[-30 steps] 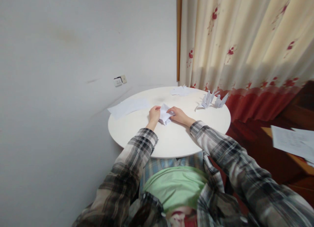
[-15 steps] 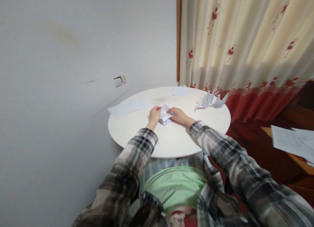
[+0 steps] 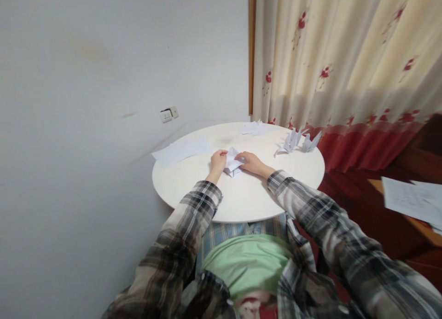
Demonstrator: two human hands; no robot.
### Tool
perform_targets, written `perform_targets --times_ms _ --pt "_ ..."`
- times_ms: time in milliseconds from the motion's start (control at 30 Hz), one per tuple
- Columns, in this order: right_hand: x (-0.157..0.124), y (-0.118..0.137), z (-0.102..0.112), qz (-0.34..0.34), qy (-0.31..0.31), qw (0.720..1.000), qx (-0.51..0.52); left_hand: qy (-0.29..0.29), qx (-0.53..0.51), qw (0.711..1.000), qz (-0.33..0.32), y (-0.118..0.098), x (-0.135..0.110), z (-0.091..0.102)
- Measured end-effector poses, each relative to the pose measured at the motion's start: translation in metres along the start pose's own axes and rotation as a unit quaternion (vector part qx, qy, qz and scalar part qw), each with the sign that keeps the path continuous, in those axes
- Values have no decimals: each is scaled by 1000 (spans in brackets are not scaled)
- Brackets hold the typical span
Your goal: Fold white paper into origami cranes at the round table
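Observation:
A partly folded piece of white paper [image 3: 232, 160] lies between my hands, near the middle of the round white table [image 3: 248, 199]. My left hand [image 3: 218, 161] pinches its left edge with thumb and fingers. On the opposite side, my right hand [image 3: 252, 162] grips the paper, thumb low and fingers curled over the top. Creased flaps stick out toward me beneath the upper layer. The fingertips hide part of both edges.
Folded paper cranes [image 3: 292, 141] stand at the table's right. Flat white sheets [image 3: 179, 151] lie at the left, and more paper pieces [image 3: 254, 128] at the back. A wall is on the left, a curtain [image 3: 331, 43] behind. Written papers [image 3: 407, 199] rest on wooden furniture at right.

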State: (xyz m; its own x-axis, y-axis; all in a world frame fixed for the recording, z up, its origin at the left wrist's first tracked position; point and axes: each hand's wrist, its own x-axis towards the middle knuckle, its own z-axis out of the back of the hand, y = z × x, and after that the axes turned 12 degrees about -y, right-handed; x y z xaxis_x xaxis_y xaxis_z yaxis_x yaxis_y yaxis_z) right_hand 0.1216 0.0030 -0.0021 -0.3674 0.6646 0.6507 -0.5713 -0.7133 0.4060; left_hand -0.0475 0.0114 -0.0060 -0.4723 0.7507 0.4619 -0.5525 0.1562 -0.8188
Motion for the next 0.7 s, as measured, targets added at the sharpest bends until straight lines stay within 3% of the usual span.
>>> perform_targets --times_ms 700 --pt "0 2 2 -5 11 1000 -3 9 -1 1000 -5 -2 0 2"
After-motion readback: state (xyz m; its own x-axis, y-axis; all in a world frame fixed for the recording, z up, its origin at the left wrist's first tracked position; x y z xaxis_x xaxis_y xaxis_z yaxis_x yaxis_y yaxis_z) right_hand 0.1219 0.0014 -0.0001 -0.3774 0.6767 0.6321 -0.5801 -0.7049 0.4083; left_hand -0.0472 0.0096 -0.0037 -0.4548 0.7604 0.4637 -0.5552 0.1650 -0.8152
